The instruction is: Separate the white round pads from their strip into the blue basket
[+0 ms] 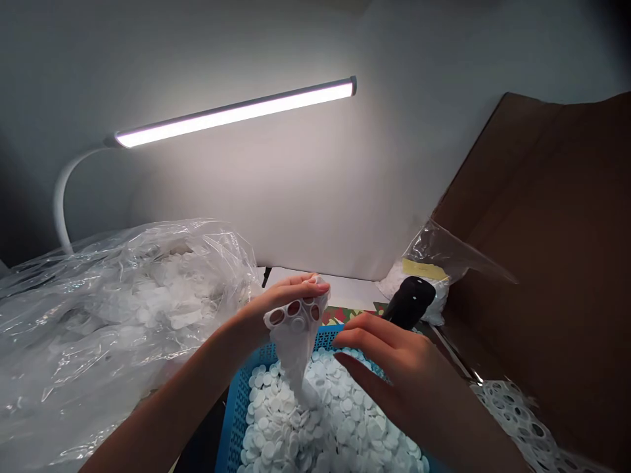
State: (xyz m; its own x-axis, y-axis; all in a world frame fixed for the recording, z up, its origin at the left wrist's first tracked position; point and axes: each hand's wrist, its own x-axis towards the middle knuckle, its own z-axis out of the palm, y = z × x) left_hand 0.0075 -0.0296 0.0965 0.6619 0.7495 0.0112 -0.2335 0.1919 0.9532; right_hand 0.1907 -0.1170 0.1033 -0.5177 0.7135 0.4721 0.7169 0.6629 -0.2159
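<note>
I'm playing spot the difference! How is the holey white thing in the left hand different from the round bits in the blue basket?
The holey piece has several round openings, but the discs look solid. The holey piece is bigger than any one disc. The holey piece is held up in the left hand, while the discs lie heaped in the blue basket. Both are white.

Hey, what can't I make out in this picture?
All in the head view:
Basket: near side cut off by the bottom edge.
White piece in the left hand: lower end blurred.
Yellow label: any writing too small to read.
Cardboard: cut off by the right edge.
</note>
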